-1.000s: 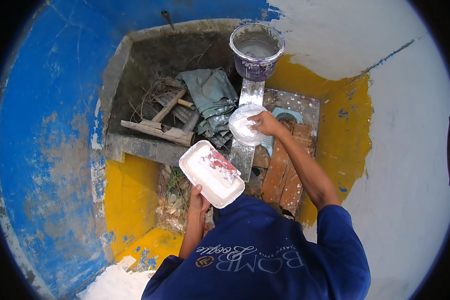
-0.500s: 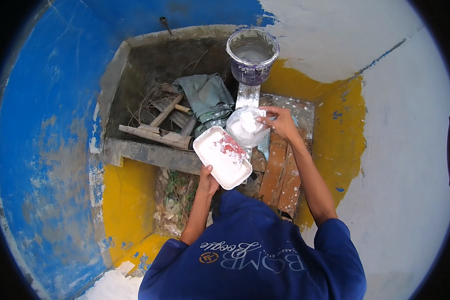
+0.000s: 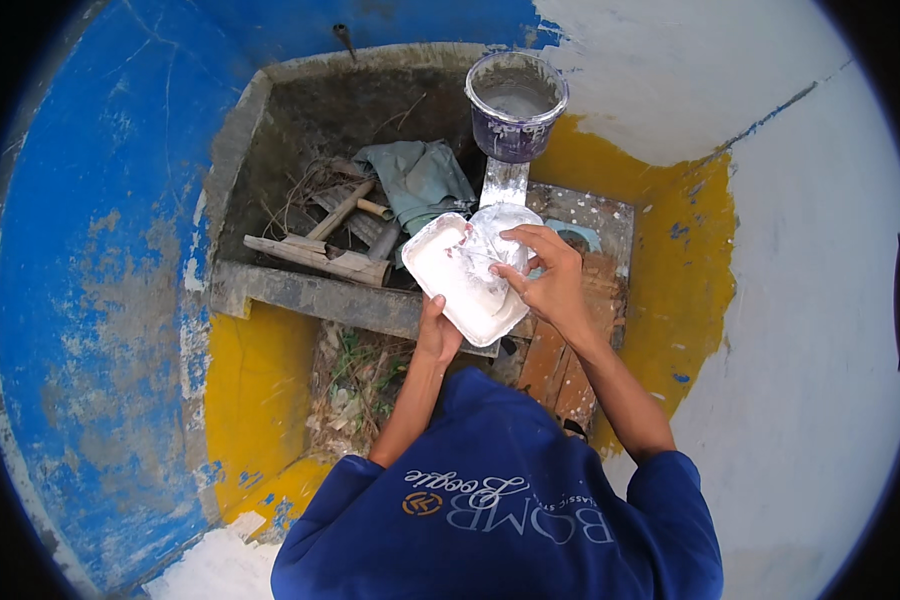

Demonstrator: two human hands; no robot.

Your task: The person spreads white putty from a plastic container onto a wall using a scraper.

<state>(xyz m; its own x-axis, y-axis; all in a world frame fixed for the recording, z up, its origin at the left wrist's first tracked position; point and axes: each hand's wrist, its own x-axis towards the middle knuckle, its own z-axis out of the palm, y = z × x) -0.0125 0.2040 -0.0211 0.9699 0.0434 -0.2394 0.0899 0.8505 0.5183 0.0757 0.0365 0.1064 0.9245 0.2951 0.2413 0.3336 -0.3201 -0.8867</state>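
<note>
left hand (image 3: 437,330) grips white tray (image 3: 496,327) | right hand (image 3: 548,280) over tray's edge

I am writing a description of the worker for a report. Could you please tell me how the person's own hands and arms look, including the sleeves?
The left hand and right hand wear no gloves, and the forearms are uncovered. Dark blue short sleeves belong to a matching shirt with pale lettering and a round orange mark.
</note>
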